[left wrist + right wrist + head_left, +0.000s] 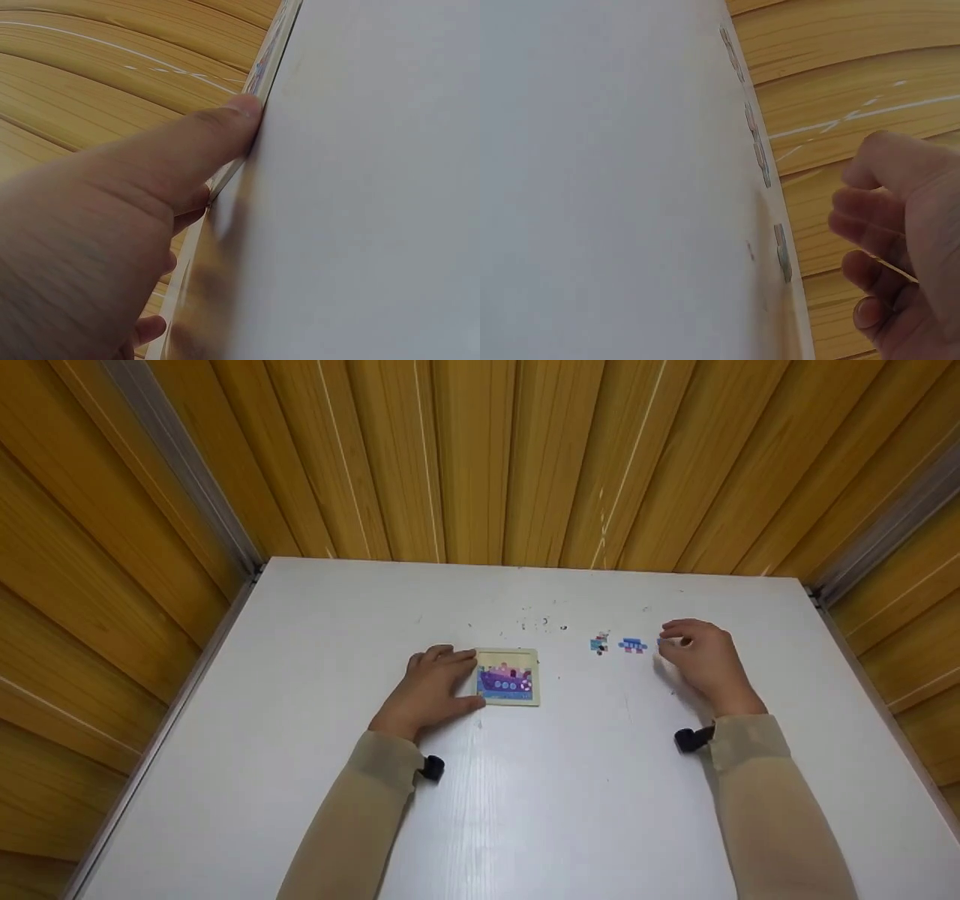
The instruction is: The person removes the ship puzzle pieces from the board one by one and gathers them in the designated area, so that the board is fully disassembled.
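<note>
A small square jigsaw puzzle in a pale frame [538,679] lies on the white table, its picture showing a purple ship with the top strip bare. My left hand [433,690] holds the frame along its left side, thumb [244,112] at the near corner and a finger at the far one. Right of the frame lie a multicoloured puzzle piece [598,644] and a blue-and-pink piece [632,645]. A third puzzle piece [782,253] is on the table, beside the fingertips of my right hand [701,660]. That hand hovers with loosely bent fingers and nothing between them.
Dark specks and scuff marks [545,622] dot the table [555,795] beyond the frame. Yellow wood-look panels [480,457] stand behind the table and along both sides. A black wrist device [433,768] sits at each sleeve cuff.
</note>
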{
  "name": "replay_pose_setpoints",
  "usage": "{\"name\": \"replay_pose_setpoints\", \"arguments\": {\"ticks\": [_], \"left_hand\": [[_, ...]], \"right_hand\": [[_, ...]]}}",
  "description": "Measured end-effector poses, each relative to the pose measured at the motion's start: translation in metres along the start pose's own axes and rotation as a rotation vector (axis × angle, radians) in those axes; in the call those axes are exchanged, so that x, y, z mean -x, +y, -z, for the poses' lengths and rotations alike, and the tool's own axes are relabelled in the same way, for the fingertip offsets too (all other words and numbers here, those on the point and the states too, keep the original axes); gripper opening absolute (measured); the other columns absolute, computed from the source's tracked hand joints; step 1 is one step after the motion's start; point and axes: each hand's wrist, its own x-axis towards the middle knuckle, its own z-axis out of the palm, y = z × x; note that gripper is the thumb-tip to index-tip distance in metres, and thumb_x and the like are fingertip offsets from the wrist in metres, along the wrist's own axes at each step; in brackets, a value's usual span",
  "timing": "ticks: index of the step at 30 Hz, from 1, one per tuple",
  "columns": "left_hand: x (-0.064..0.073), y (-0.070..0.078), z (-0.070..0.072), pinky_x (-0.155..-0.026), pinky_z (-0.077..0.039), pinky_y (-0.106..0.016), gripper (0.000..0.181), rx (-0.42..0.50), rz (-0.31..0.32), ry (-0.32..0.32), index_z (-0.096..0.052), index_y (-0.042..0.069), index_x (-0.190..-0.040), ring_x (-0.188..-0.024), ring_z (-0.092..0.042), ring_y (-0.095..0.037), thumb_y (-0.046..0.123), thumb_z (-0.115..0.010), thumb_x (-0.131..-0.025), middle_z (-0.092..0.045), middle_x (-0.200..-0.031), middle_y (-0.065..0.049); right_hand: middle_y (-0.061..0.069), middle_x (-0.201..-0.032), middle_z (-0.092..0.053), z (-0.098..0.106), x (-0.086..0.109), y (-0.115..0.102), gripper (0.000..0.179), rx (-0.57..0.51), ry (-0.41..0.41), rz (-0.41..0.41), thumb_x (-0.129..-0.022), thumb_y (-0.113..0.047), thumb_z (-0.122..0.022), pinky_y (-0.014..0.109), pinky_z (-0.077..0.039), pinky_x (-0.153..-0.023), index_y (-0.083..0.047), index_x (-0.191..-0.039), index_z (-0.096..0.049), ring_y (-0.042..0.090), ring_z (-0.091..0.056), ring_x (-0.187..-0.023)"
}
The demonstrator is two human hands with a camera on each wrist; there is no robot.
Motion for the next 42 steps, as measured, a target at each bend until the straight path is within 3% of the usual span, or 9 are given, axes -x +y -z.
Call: {"name": "replay_pose_setpoints", "arguments": {"ticks": [6, 10, 16, 22, 26, 29, 34, 42], "left_hand": [[0.0, 0.001, 0.001, -0.143, -0.022, -0.056, 0.082, 0.002, 0.024, 0.001, -0.055, 0.024, -0.169, -0.174, -0.031, -0.027, 0.06, -0.08, -0.1, -0.047, -0.18, 0.011], [0.0, 0.004, 0.001, -0.144, -0.02, -0.057, 0.081, 0.007, 0.039, 0.002, -0.056, 0.025, -0.169, -0.175, -0.029, -0.027, 0.06, -0.079, -0.1, -0.048, -0.18, 0.011], [0.0, 0.004, -0.001, -0.144, -0.019, -0.058, 0.079, 0.006, 0.029, 0.004, -0.056, 0.024, -0.169, -0.176, -0.027, -0.028, 0.06, -0.076, -0.101, -0.049, -0.18, 0.009], [0.004, -0.001, -0.003, -0.144, -0.019, -0.059, 0.079, 0.018, 0.05, 0.008, -0.057, 0.024, -0.168, -0.176, -0.027, -0.028, 0.058, -0.077, -0.101, -0.049, -0.179, 0.009], [0.003, -0.003, -0.001, -0.143, -0.021, -0.06, 0.079, 0.012, 0.022, 0.022, -0.056, 0.021, -0.168, -0.176, -0.028, -0.03, 0.057, -0.076, -0.101, -0.049, -0.179, 0.007], [0.003, -0.004, 0.0, -0.143, -0.021, -0.061, 0.079, 0.004, 0.006, 0.024, -0.056, 0.02, -0.169, -0.175, -0.029, -0.032, 0.058, -0.075, -0.102, -0.049, -0.179, 0.006], [0.003, -0.004, 0.0, -0.144, -0.02, -0.06, 0.08, -0.002, 0.036, 0.019, -0.055, 0.024, -0.169, -0.176, -0.029, -0.03, 0.06, -0.075, -0.101, -0.05, -0.179, 0.008], [0.001, -0.002, 0.0, -0.144, -0.02, -0.059, 0.079, 0.006, 0.063, 0.023, -0.056, 0.027, -0.169, -0.176, -0.028, -0.028, 0.06, -0.077, -0.1, -0.051, -0.178, 0.008]], "right_hand": [[0.017, -0.146, -0.073, -0.013, 0.001, -0.025, 0.033, -0.065, 0.117, 0.119, -0.111, -0.021, -0.068, 0.034, -0.047, -0.098, -0.005, -0.138, -0.078, 0.03, -0.061, -0.117], [0.016, -0.138, -0.077, -0.029, -0.001, -0.046, 0.028, -0.123, 0.143, 0.211, -0.11, -0.014, -0.068, 0.033, -0.047, -0.095, -0.003, -0.132, -0.08, 0.025, -0.061, -0.109], [0.018, -0.133, -0.078, -0.05, -0.001, -0.088, 0.028, -0.189, 0.109, 0.287, -0.108, -0.008, -0.069, 0.041, -0.049, -0.094, -0.004, -0.133, -0.079, 0.024, -0.06, -0.105], [0.016, -0.136, -0.077, -0.074, 0.002, -0.129, 0.031, -0.252, 0.034, 0.303, -0.108, -0.01, -0.071, 0.043, -0.052, -0.096, -0.007, -0.138, -0.077, 0.024, -0.062, -0.108], [0.013, -0.136, -0.076, -0.083, 0.003, -0.152, 0.031, -0.299, 0.02, 0.319, -0.108, -0.011, -0.071, 0.035, -0.051, -0.095, -0.01, -0.139, -0.077, 0.022, -0.062, -0.109], [0.011, -0.135, -0.076, -0.087, 0.004, -0.165, 0.03, -0.334, 0.012, 0.34, -0.108, -0.011, -0.072, 0.031, -0.05, -0.094, -0.011, -0.138, -0.078, 0.021, -0.061, -0.109], [0.013, -0.135, -0.076, -0.091, 0.006, -0.184, 0.029, -0.374, -0.01, 0.368, -0.109, -0.013, -0.072, 0.031, -0.05, -0.094, -0.011, -0.138, -0.078, 0.02, -0.061, -0.108], [0.011, -0.135, -0.075, -0.1, 0.015, -0.201, 0.029, -0.401, -0.044, 0.396, -0.11, -0.015, -0.071, 0.03, -0.05, -0.094, -0.013, -0.138, -0.078, 0.02, -0.062, -0.109]]}}
